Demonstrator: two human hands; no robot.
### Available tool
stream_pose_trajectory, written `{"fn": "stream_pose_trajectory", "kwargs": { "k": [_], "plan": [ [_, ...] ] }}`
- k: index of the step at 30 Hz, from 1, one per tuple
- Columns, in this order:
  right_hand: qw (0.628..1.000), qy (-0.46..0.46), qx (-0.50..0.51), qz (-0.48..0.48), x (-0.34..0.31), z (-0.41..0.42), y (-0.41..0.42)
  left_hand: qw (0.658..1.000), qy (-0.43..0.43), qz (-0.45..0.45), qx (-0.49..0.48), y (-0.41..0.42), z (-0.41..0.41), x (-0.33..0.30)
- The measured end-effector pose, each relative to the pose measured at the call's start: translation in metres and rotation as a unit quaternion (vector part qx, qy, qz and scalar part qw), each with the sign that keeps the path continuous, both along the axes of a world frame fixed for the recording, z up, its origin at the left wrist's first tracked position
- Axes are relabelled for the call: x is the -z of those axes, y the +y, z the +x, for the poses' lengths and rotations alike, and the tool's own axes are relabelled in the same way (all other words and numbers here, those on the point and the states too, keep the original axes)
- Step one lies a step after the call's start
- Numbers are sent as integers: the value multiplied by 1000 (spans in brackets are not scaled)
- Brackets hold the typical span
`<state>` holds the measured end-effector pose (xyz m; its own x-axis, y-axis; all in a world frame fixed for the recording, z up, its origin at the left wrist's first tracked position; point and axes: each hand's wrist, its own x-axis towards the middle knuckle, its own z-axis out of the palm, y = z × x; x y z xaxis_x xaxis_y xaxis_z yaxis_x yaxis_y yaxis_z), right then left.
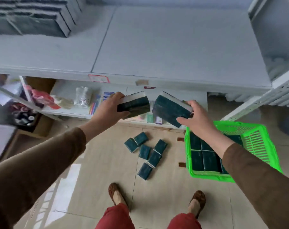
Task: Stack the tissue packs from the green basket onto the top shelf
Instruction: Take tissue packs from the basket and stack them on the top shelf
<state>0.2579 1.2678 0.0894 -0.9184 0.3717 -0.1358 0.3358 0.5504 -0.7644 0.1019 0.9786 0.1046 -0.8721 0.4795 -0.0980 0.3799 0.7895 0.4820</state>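
Observation:
My left hand grips a dark teal tissue pack, held in the air just below the front edge of the white top shelf. My right hand grips a second dark teal tissue pack beside it, tilted. The green basket stands on the floor at the right, under my right forearm, with several teal packs inside. Several more packs lie scattered on the tiled floor left of the basket. A stack of dark packs sits at the top shelf's back left.
A lower shelf holds bags, pens and small items. A white bin stands at the top shelf's right end. Cardboard boxes sit on the floor at the left. My feet in patterned slippers stand on the tiles.

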Motion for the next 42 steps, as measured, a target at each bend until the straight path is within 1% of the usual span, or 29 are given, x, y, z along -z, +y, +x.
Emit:
{"fn": "stream_pose_trajectory", "kwargs": {
  "k": [3,6,9,12,16,19,25,29,32,36,42],
  "plan": [
    [999,32,7,-30,-41,-48,-62,1000,26,7,2,-72,-41,-41],
    [996,69,-1,-58,-79,-93,-105,998,51,29,13,-120,-84,-77],
    [993,88,-19,-82,-108,-138,-131,996,82,36,14,-145,-129,-104],
    [989,87,-21,-115,-120,-178,-142,993,105,44,11,-151,-173,-121],
    [984,99,15,-146,-116,-226,-141,993,110,39,25,-141,-230,-130],
    [984,101,39,-143,-108,-265,-131,993,108,28,43,-123,-279,-132],
    [984,95,110,-107,-97,-364,-78,989,125,8,83,-56,-401,-134],
    [982,79,130,-111,-91,-443,-43,984,139,-20,106,-9,-487,-130],
    [983,77,129,-108,-83,-500,-26,983,147,-34,108,16,-544,-124],
    [988,71,121,-68,-72,-569,-11,980,160,-53,101,34,-606,-113],
    [994,51,83,-45,-57,-642,1,977,173,-75,95,38,-667,-91]
  ]
}}
